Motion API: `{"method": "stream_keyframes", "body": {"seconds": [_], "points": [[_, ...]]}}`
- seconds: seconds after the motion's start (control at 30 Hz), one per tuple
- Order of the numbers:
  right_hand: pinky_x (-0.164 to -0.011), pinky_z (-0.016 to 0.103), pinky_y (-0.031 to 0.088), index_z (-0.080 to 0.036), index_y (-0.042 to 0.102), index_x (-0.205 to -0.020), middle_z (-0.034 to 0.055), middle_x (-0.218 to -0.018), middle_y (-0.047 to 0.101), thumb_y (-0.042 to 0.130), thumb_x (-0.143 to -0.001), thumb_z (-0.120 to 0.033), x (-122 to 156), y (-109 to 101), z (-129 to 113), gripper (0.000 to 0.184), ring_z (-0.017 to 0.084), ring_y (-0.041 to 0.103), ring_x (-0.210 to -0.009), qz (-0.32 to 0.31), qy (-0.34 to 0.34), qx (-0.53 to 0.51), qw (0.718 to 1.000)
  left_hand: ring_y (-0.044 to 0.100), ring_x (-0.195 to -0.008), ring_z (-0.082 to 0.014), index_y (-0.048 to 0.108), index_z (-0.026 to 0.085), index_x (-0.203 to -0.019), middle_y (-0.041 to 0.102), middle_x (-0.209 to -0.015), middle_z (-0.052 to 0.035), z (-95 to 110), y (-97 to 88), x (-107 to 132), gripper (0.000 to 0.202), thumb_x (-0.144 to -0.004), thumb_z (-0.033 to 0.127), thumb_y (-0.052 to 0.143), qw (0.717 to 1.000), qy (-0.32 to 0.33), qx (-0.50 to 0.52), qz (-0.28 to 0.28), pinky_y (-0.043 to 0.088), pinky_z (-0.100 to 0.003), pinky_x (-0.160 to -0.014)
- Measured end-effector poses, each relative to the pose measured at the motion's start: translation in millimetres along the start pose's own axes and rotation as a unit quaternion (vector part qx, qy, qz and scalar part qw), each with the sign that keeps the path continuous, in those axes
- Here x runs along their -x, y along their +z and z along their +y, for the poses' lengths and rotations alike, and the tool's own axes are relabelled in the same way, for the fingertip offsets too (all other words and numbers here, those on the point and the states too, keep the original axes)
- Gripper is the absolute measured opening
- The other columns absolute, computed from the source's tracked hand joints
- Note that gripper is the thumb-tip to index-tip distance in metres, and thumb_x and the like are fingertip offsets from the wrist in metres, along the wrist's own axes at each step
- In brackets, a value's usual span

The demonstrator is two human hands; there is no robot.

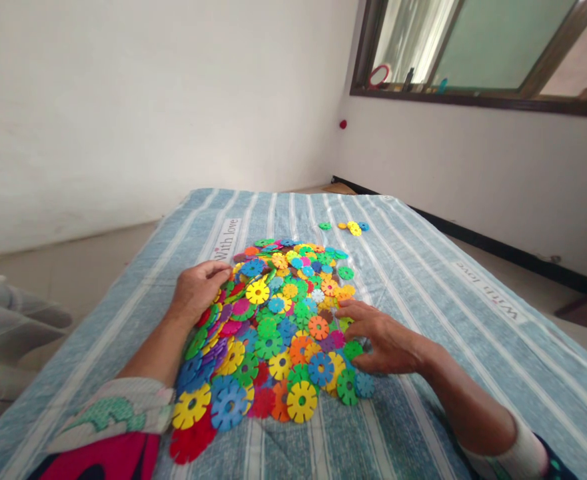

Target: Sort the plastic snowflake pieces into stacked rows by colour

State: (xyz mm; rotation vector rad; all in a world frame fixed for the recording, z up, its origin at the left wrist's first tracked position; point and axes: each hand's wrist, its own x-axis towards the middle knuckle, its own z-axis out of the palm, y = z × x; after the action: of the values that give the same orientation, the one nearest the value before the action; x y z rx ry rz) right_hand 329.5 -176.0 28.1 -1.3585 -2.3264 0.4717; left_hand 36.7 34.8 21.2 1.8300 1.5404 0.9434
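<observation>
A broad heap of flower-shaped plastic discs in many colours lies on the striped cloth. Along its upper left edge, my left hand rests with loosely bent fingers, the tips against the discs and the thumb mostly hidden. My right hand is at the opposite edge, palm down with fingers spread, touching or hovering just over the outer discs. Neither hand shows a disc in its grasp. A red disc and a yellow disc lie at the near left corner of the heap, by my left sleeve.
The blue-grey striped cloth covers a wide flat surface. A few stray discs lie beyond the heap. White walls stand behind and to the right, with a window at upper right. Pale sheer fabric hangs at the left.
</observation>
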Motion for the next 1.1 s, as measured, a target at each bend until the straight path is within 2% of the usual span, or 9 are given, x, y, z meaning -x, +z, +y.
{"method": "stream_keyframes", "body": {"seconds": [0.07,0.2,0.33,0.57,0.8,1.1], "points": [[-0.108,0.046,0.036,-0.021,0.071,-0.095,0.0078,-0.13,0.054,0.065,-0.065,-0.009,-1.0,-0.4,0.1,0.033,0.028,0.044,-0.127,0.002,-0.003,0.008,1.0,0.066,-0.084,-0.0205,0.072,0.017,-0.091,0.074,-0.088,-0.0008,-1.1,0.0,-0.3,0.035,-0.067,0.039,0.057,1.0,0.003,0.001,0.0,0.048,-0.029,-0.083],[-0.103,0.042,0.042,-0.018,0.066,-0.081,0.0105,-0.125,0.056,0.063,-0.067,-0.009,-2.4,-4.1,1.6,0.017,0.028,0.048,-0.122,0.054,0.004,0.017,0.998,0.066,-0.083,-0.0203,0.072,0.018,-0.09,0.074,-0.087,-0.0006,-3.1,0.0,-1.2,0.035,-0.067,0.04,0.057,1.0,0.003,0.002,-0.002,0.049,-0.028,-0.081],[-0.104,0.042,0.041,-0.019,0.064,-0.082,0.0117,-0.121,0.057,0.062,-0.072,-0.011,-2.8,-4.3,5.0,0.012,0.027,0.05,-0.121,0.103,-0.004,0.031,0.994,0.067,-0.082,-0.0206,0.072,0.02,-0.087,0.075,-0.086,-0.0005,-6.1,0.6,-3.5,0.034,-0.065,0.041,0.057,1.0,0.011,-0.005,0.01,0.05,-0.027,-0.08],[-0.098,0.039,0.047,-0.019,0.061,-0.079,0.0128,-0.111,0.061,0.06,-0.073,-0.012,-5.5,7.5,12.4,0.009,0.026,0.056,-0.113,0.157,-0.018,0.052,0.986,0.067,-0.08,-0.0208,0.073,0.02,-0.088,0.075,-0.088,-0.001,-10.0,1.8,-4.6,0.035,-0.065,0.042,0.058,1.0,0.013,0.003,0.017,0.051,-0.027,-0.076],[-0.098,0.039,0.046,-0.019,0.061,-0.082,0.0114,-0.113,0.06,0.061,-0.074,-0.011,-10.2,12.0,11.4,0.011,0.024,0.055,-0.113,0.157,-0.021,0.042,0.986,0.067,-0.079,-0.021,0.073,0.021,-0.082,0.076,-0.084,-0.0001,-7.7,1.5,-3.0,0.03,-0.064,0.04,0.059,1.0,0.014,0.011,0.02,0.051,-0.027,-0.078],[-0.096,0.038,0.046,-0.02,0.062,-0.096,0.0105,-0.113,0.061,0.064,-0.075,-0.015,-23.0,18.5,3.5,0.022,0.024,0.055,-0.112,0.154,-0.055,0.022,0.986,0.067,-0.082,-0.0218,0.073,0.02,-0.08,0.076,-0.083,-0.0005,-5.4,0.7,-2.7,0.03,-0.062,0.039,0.058,0.999,0.016,0.016,0.022,0.05,-0.028,-0.079]]}}
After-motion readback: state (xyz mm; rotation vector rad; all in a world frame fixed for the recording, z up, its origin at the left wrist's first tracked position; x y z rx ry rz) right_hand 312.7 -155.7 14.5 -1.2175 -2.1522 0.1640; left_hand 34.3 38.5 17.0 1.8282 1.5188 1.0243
